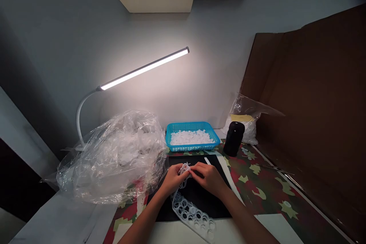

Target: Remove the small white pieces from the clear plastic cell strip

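Over one black mat (214,207), two hands are working close together. The left hand (174,179) is gripping the upper end of one strip (192,211), and the right hand (207,177) is pinching the same end, fingertips nearly meeting. From there the strip is trailing down over the mat, its many rings overlapping too much for a sure count, and its lower end is running past the mat's near edge. One white stick (207,161) is lying just beyond the right hand, near the mat's far edge.

Behind the mat, one blue basket (188,146) is holding white bits (191,137), too many to count. One black jar (233,139) is standing to its right, with one small bag (250,129) slumping behind. To the left, one big bag (114,156) is bulging up to the mat's left side, leaving the left hand little room there. One lamp (144,69) is shining above.

On the right, more room is opening: the patterned cloth (254,183) is stretching from the mat towards one cardboard sheet (309,114), which is walling off that side. One white disc (286,204) is resting on the cloth, well apart from the right hand.
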Available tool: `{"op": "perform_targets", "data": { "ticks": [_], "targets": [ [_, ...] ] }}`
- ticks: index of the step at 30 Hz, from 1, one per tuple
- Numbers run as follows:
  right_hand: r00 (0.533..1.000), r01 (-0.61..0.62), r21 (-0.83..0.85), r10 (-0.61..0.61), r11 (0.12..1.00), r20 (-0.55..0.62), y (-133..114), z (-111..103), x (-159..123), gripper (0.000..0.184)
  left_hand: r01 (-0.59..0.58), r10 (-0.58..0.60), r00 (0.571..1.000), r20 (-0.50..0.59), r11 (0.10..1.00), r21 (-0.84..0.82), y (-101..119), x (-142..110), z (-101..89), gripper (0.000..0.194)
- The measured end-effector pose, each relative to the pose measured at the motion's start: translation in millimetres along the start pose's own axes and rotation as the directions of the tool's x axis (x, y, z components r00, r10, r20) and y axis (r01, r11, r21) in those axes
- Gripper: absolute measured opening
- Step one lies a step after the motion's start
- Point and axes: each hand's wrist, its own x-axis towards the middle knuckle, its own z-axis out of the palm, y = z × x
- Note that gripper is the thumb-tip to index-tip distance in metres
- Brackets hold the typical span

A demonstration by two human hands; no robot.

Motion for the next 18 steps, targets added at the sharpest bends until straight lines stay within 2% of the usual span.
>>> {"op": "perform_targets", "data": {
  "ticks": [3, 7, 10, 12, 15, 18],
  "targets": [
    [1.0, 0.022, -0.012, -0.022, 1.0, 0.023, 2.6, 0.6, 0.0, 0.018, -0.003, 0.003, 1.0, 0.007, 0.999, 0.044, 4.2, -1.9, 0.0, 0.037],
    [1.0, -0.011, -0.062, 0.012, 0.998, 0.013, 4.0, 4.2, 0.4, 0.013, -0.007, 0.004, 0.999, 0.034, 0.996, 0.09, 7.4, -4.6, 0.7, 0.034],
    [0.998, -0.052, -0.031, 0.053, 0.998, 0.021, 2.1, 5.2, 1.1, 0.012, -0.03, 0.028, 0.999, 0.046, 0.998, 0.064, 7.4, -5.2, 1.6, 0.032],
    [0.995, -0.098, 0.057, 0.096, 0.994, 0.039, -1.2, 4.2, 2.0, 0.01, -0.004, 0.005, 0.998, 0.057, 1.0, -0.015, 7.4, -4.7, 1.9, 0.03],
    [0.986, -0.165, 0.231, 0.157, 0.959, 0.05, -6.6, 2.1, 4.2, 0.009, 0.099, -0.085, 0.993, 0.078, 0.977, -0.191, 7.4, -2.3, 1.4, 0.024],
    [0.955, -0.29, 0.403, 0.287, 0.868, 0.069, -7.5, 1.9, 6.4, 0.016, 0.165, -0.145, 0.986, 0.087, 0.943, -0.291, 5.5, 1.8, 0.7, 0.021]
  ]
}}
